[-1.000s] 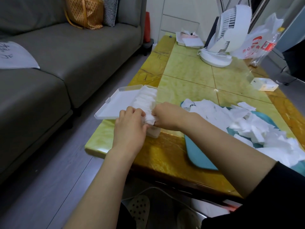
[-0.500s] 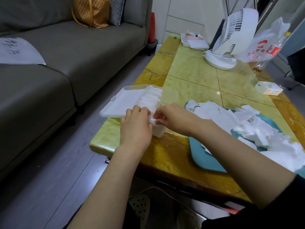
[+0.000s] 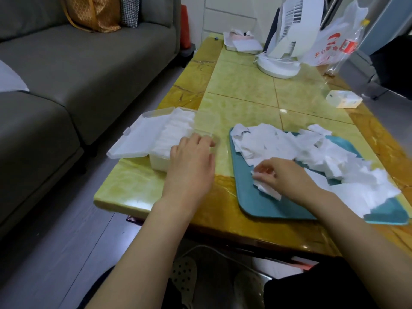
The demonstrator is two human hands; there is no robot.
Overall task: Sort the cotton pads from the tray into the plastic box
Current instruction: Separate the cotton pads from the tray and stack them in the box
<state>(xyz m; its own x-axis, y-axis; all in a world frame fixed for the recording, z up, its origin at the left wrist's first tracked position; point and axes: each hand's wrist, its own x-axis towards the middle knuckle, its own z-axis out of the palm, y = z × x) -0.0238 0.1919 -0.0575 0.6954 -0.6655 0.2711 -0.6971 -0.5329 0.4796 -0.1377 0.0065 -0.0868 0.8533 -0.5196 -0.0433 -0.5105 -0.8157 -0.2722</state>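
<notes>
A clear plastic box (image 3: 204, 122) with its lid (image 3: 138, 141) flipped open to the left stands near the table's left edge, with a row of white cotton pads (image 3: 176, 130) packed inside. My left hand (image 3: 191, 166) rests on the box's near end, fingers loosely spread. To the right, a teal tray (image 3: 252, 204) carries a loose heap of white cotton pads (image 3: 312, 152). Over the tray's near left part, my right hand (image 3: 281, 175) pinches a few pads (image 3: 265, 188) from the heap's edge.
A white desk fan (image 3: 287, 39) stands at the far side of the yellow-green table (image 3: 245, 90), with a plastic bag (image 3: 334, 39) beside it and a small pack (image 3: 344, 99) at the right edge. A grey sofa (image 3: 66, 74) runs along the left.
My right hand has left the box and moved right onto the tray, closing on pads there. My left hand stays at the box. The camera has swung right.
</notes>
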